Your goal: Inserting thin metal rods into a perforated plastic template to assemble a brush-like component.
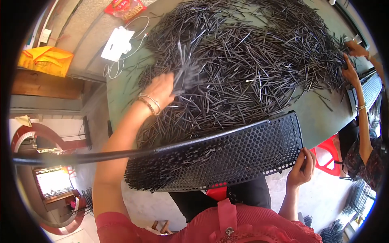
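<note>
Bare green tabletop edges the table (324,117) in a narrow band at left and opens into a wider patch at right, beside a heap of dark, thin strips (251,60) that covers most of the surface. Along the near side, 1 black perforated tray (243,154) slants above the person's lap, its upper rim crossing in front of the heap. 2 pairs of hands are in view: the person's left hand (161,89), wearing 2 bracelets (150,105), closes on a blurred bunch of strips at the heap's left side, while the right hand (303,168) grips the tray's right end. A co-worker's 2 hands (351,72) reach the heap's right end. The strips are too many to count. Inside the tray, more strips crowd the left end, thinning toward the middle; the right part shows bare holes. At upper left are 1 red packet (125,9), 1 white device (117,43) and 1 yellow bag (48,60).
</note>
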`<action>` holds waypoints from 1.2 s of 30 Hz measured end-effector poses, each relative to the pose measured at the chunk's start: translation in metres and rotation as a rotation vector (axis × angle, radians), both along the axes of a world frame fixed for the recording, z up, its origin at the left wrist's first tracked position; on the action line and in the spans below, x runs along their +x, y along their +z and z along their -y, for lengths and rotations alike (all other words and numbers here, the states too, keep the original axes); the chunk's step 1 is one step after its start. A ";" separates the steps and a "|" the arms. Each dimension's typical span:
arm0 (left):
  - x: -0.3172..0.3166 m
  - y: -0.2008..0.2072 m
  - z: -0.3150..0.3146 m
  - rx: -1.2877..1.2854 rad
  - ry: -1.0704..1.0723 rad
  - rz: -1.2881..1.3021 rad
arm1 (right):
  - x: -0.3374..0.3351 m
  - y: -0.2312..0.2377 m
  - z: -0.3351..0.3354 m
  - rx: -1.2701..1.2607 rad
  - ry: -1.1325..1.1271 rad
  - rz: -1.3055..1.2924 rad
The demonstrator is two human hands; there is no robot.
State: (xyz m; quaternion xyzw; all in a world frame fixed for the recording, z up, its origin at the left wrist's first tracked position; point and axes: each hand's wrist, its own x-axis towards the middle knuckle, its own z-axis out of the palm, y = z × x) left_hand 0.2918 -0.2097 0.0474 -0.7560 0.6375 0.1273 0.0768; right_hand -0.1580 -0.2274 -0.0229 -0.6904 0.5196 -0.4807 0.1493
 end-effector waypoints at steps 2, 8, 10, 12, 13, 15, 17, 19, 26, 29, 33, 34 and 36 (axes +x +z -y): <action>0.003 -0.018 -0.020 0.178 0.082 -0.034 | 0.002 0.003 0.000 0.003 0.015 -0.010; 0.000 -0.044 -0.019 0.087 0.059 0.086 | 0.000 0.004 -0.002 0.031 0.036 -0.060; 0.006 -0.048 -0.021 0.031 0.057 0.046 | 0.002 0.006 -0.001 0.003 0.034 -0.062; 0.014 -0.050 -0.021 0.076 0.110 0.006 | 0.002 0.006 0.000 0.020 0.036 -0.067; 0.017 -0.049 -0.021 0.073 0.148 -0.048 | 0.002 0.007 0.000 0.016 0.041 -0.063; 0.022 -0.046 -0.025 0.058 0.216 -0.117 | 0.003 0.010 0.000 0.024 0.038 -0.075; 0.043 -0.056 -0.041 0.007 0.235 -0.165 | 0.004 0.009 0.000 0.007 0.055 -0.066; 0.047 -0.052 -0.048 0.042 0.356 -0.247 | 0.001 0.007 0.000 -0.012 0.051 -0.086; 0.063 -0.001 -0.103 -0.276 0.811 -0.918 | -0.001 0.005 -0.004 -0.008 0.054 -0.103; 0.088 -0.029 -0.131 -0.641 0.860 -1.122 | 0.003 0.008 -0.006 -0.035 0.068 -0.127; 0.133 -0.064 -0.171 -0.788 1.104 -1.326 | 0.012 0.008 -0.005 -0.072 0.074 -0.262; 0.131 -0.057 -0.173 -0.895 0.974 -1.328 | 0.010 0.008 -0.004 -0.093 0.067 -0.279; 0.136 -0.056 -0.176 -1.043 0.950 -1.319 | 0.005 0.007 -0.002 -0.119 0.053 -0.330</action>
